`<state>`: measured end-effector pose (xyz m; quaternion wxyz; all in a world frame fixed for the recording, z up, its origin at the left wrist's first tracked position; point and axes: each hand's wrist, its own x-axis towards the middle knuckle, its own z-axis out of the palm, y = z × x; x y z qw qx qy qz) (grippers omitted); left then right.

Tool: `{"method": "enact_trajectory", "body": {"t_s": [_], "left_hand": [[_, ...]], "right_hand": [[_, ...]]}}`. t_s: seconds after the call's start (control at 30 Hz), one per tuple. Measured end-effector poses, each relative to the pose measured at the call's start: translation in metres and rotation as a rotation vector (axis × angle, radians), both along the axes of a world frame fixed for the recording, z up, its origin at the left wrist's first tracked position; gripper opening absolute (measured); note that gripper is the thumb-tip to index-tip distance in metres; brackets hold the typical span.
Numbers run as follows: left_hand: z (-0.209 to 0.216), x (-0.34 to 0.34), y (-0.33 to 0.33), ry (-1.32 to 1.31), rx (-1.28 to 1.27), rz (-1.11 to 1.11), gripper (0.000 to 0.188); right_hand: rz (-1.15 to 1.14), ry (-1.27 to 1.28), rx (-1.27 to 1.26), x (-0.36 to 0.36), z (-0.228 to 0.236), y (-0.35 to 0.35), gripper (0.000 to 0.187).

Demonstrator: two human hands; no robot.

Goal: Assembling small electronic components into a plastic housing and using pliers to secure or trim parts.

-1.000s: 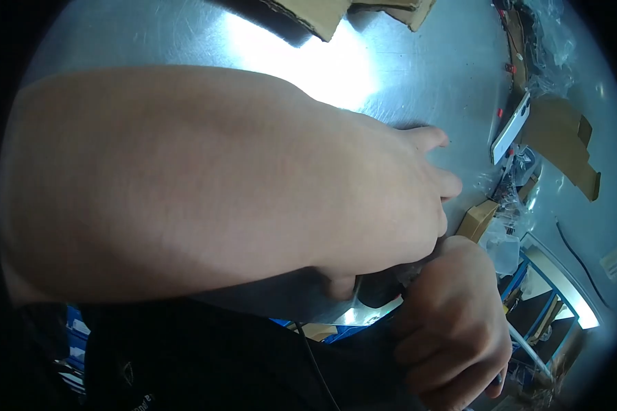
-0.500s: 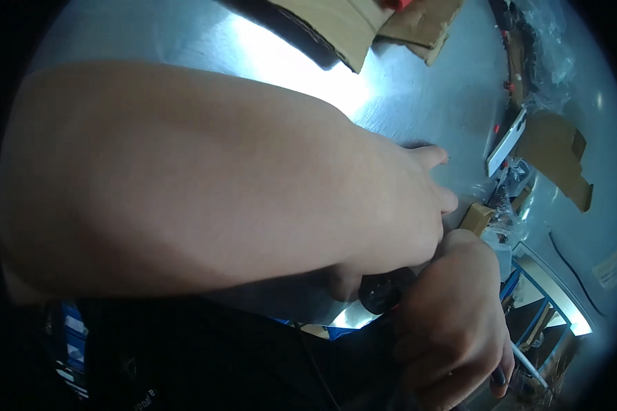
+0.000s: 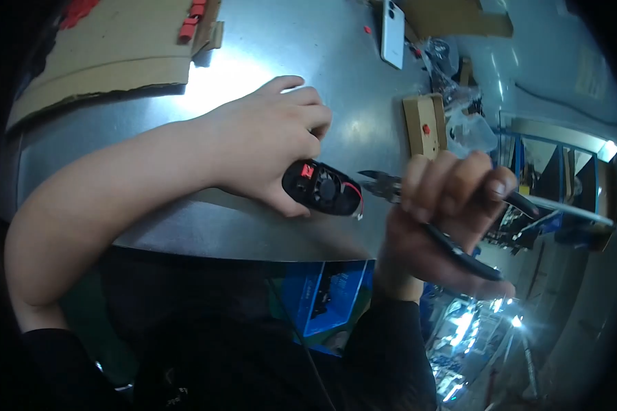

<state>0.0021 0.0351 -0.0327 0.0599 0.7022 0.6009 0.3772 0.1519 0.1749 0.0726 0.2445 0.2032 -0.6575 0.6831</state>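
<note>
My left hand [image 3: 271,140] grips a black oval housing [image 3: 341,197] by its left end, above the metal table. A small black fan [image 3: 327,187] sits in the housing, with a red piece [image 3: 307,170] to its left and a thin red wire at its right end. In my right hand [image 3: 440,195] is a pair of diagonal cutters [image 3: 385,186], its jaws pointing left at the housing and a little apart from it. The cutters' dark handles stick out past my fingers, slightly blurred.
Cardboard [image 3: 127,48] with red pieces lies at the far left of the metal table [image 3: 360,89]. A white phone [image 3: 393,34] and a small cardboard box [image 3: 425,127] lie to the right, beside clear plastic bags [image 3: 469,130]. Below the near edge stands a blue crate [image 3: 336,298].
My left forearm has drawn back to the left and lower, so the housing shows. My right hand has risen and turned, bringing the cutters' jaws into view. The head view has shifted.
</note>
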Motion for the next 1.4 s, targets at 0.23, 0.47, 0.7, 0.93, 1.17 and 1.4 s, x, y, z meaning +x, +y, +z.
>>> {"method": "enact_trajectory", "body": {"t_s": [0.23, 0.47, 0.7, 0.93, 1.17, 1.4], "left_hand": [[0.000, 0.018, -0.006, 0.044, 0.074, 0.200, 0.056], [0.004, 0.018, -0.013, 0.044, 0.055, 0.277, 0.054], [0.003, 0.017, -0.015, 0.018, 0.048, 0.278, 0.054], [0.005, 0.021, -0.010, 0.020, -0.014, 0.278, 0.045], [0.005, 0.028, -0.008, 0.131, -0.052, 0.341, 0.039], [0.008, 0.032, -0.006, 0.129, -0.088, 0.362, 0.036]], "right_hand": [[-0.158, 0.154, -0.048, 0.003, -0.052, -0.014, 0.096], [-0.130, 0.205, 0.084, -0.004, -0.067, -0.023, 0.098], [-0.134, 0.220, 0.086, -0.007, -0.068, -0.030, 0.095], [-0.123, 0.062, -0.072, -0.011, -0.059, -0.024, 0.119], [-0.020, -0.193, -0.127, -0.014, -0.045, -0.016, 0.100], [0.066, -0.058, -0.122, -0.025, -0.056, -0.017, 0.121]]}}
